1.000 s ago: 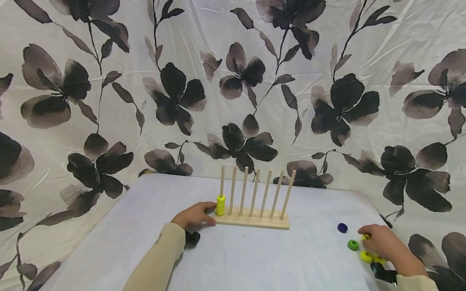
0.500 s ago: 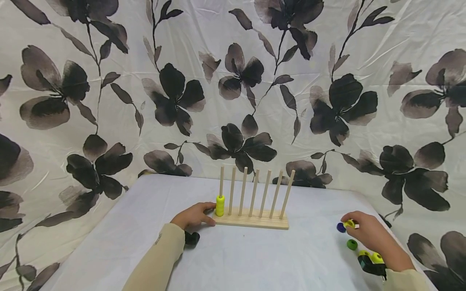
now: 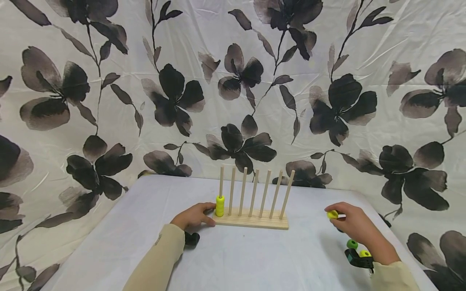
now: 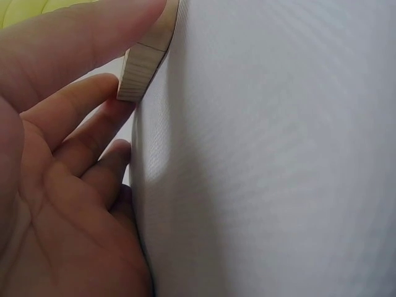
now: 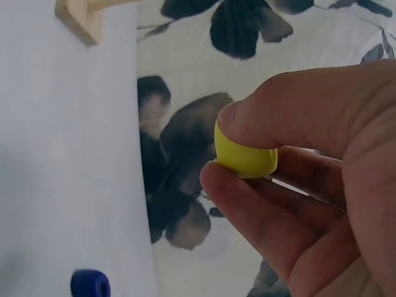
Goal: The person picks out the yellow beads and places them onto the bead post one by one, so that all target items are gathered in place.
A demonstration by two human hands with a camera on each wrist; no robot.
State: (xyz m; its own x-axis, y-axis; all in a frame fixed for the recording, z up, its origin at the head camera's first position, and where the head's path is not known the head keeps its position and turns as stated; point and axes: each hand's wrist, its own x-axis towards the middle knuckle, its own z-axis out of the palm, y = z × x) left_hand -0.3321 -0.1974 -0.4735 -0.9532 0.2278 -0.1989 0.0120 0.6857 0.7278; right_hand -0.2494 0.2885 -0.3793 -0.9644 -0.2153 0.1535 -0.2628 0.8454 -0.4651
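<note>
A wooden peg stand (image 3: 251, 221) with several upright dowels stands on the white table. Yellow beads (image 3: 220, 206) are stacked on its leftmost dowel. My left hand (image 3: 194, 215) holds the left end of the stand, thumb at the front corner; in the left wrist view the thumb and fingers sit around the base's end (image 4: 139, 71). To the right, my right hand (image 3: 360, 224) pinches a yellow bead (image 5: 247, 158) between thumb and fingers, raised above the table. The bead's hole is hidden in the right wrist view.
Below my right hand lie a green bead (image 3: 352, 244) and a yellow bead (image 3: 365, 253), partly behind the wrist camera. A blue bead (image 5: 91, 283) shows in the right wrist view. A floral cloth (image 3: 240, 81) hangs behind the table.
My right hand has lifted a yellow bead from the loose beads and carried it left and away from me, past the blue bead. The left hand stays at the stand.
</note>
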